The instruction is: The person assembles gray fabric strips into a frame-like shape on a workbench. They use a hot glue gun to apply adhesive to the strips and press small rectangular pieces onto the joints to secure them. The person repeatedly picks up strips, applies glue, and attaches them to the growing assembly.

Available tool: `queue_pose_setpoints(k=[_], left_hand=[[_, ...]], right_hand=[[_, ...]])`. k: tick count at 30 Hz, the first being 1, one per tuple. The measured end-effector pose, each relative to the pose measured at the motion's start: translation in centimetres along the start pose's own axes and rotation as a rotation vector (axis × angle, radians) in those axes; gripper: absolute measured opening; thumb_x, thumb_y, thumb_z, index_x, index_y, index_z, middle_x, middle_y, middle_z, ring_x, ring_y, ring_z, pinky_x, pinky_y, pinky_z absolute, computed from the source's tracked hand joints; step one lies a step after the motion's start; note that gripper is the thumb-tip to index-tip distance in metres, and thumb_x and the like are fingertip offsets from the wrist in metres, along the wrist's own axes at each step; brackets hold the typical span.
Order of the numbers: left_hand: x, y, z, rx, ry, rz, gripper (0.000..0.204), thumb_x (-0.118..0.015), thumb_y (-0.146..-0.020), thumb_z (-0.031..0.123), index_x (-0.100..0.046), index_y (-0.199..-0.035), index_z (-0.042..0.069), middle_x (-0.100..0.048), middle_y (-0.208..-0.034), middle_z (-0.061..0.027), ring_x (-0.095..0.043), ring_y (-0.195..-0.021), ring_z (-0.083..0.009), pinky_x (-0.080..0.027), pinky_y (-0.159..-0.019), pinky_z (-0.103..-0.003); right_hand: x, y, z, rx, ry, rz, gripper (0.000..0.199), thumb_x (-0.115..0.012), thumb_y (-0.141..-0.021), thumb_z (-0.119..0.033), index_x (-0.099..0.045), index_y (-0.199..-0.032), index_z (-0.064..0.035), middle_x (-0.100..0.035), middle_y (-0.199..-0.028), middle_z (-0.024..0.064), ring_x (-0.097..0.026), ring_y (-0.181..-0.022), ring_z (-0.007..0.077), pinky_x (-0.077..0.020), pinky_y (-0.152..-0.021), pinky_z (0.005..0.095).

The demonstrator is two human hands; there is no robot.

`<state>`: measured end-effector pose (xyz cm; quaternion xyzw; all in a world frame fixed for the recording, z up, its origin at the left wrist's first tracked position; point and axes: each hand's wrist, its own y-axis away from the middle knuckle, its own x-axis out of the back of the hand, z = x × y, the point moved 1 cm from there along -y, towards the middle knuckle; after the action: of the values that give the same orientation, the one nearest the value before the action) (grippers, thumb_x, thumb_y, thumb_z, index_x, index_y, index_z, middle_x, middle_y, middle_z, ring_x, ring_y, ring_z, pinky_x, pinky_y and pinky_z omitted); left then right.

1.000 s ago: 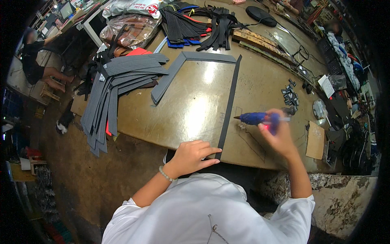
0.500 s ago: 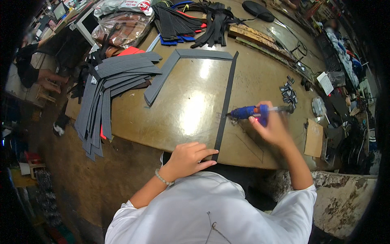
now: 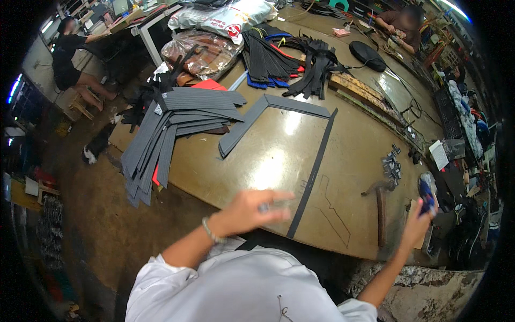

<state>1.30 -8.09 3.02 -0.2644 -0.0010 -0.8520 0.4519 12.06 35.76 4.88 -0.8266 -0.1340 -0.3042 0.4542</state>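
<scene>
A narrow black strip (image 3: 316, 166) lies flat across the table, from the tip of a bent grey strip piece (image 3: 298, 105) to the front edge. My left hand (image 3: 249, 212), blurred, hovers just left of the strip's near end, fingers stretched out and apart. Far to the right, at the table's side, my right hand (image 3: 414, 222) is closed round a blue glue gun (image 3: 427, 197), also smeared by motion. Between that hand and the strip lies a hammer (image 3: 381, 217) with a wooden handle. Thin outlines are drawn on the tabletop beside the strip.
Grey strips (image 3: 155, 134) are heaped at the left, overhanging the edge. Small dark metal pieces (image 3: 392, 163) lie right. Further back are black strap bundles (image 3: 268, 59), a plastic-wrapped brown bundle (image 3: 201, 53) and a wooden bar (image 3: 359, 91). Two other people (image 3: 399, 27) are in the background.
My right hand has carried the glue gun away from the black strip to the far right. My left hand has come off the strip's near end. The view has shifted, showing more background.
</scene>
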Motion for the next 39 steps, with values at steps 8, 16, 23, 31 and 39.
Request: queue_pose_setpoints(k=[8,16,23,31,39], left_hand=[[7.0,-16.1,-9.1,0.371,-0.894,0.298,0.050,-0.074,-0.080,0.047,-0.069,-0.085,-0.003,-0.068,-0.096,-0.0236,-0.067,-0.088,-0.0403,-0.054,-0.076,-0.048],[9.4,-17.7,-6.0,0.267,-0.757,0.464,0.048,-0.074,-0.079,0.043,-0.071,-0.085,-0.005,-0.068,-0.094,-0.0263,-0.068,-0.087,-0.0400,-0.054,-0.079,-0.046],[8.0,-14.9,6.5,-0.634,-0.777,0.705,0.036,-0.079,-0.077,0.030,-0.069,-0.102,0.005,-0.057,-0.080,-0.0081,-0.058,-0.075,-0.0265,-0.049,-0.067,-0.038],[1.1,-8.4,4.6,-0.433,-0.578,0.310,0.039,-0.082,-0.072,0.029,-0.071,-0.103,0.008,-0.055,-0.077,-0.0077,-0.058,-0.071,-0.0250,-0.048,-0.062,-0.036],[-3.5,-5.7,-2.5,-0.135,-0.474,0.122,0.037,-0.078,-0.078,0.034,-0.070,-0.101,0.007,-0.059,-0.081,-0.0092,-0.062,-0.076,-0.0271,-0.051,-0.066,-0.038]], right_hand=[[5.3,3.1,10.8,-0.548,0.717,-0.476,0.063,-0.048,-0.099,-0.051,-0.055,-0.127,0.0050,-0.066,-0.108,0.0261,-0.063,-0.101,0.0429,-0.0503,-0.084,0.0475],[8.0,1.1,-5.1,-0.313,0.183,-0.192,0.052,-0.053,-0.099,-0.043,-0.060,-0.127,0.0008,-0.066,-0.118,0.0194,-0.062,-0.109,0.0316,-0.0465,-0.093,0.0381],[3.0,-2.3,-20.3,0.535,-0.444,0.105,0.046,-0.061,-0.097,-0.031,-0.057,-0.131,-0.0007,-0.059,-0.132,0.0191,-0.054,-0.124,0.0302,-0.0385,-0.107,0.0394],[-3.4,4.6,-21.4,-0.211,-0.932,-0.773,0.036,-0.072,-0.090,-0.021,-0.066,-0.116,0.0030,-0.072,-0.099,0.0124,-0.064,-0.089,0.0137,-0.0509,-0.080,0.0277],[-8.0,10.5,-18.4,0.063,-0.555,-0.678,0.026,-0.065,-0.090,-0.015,-0.069,-0.111,-0.0004,-0.068,-0.096,0.0162,-0.064,-0.090,0.0325,-0.0479,-0.083,0.0383]])
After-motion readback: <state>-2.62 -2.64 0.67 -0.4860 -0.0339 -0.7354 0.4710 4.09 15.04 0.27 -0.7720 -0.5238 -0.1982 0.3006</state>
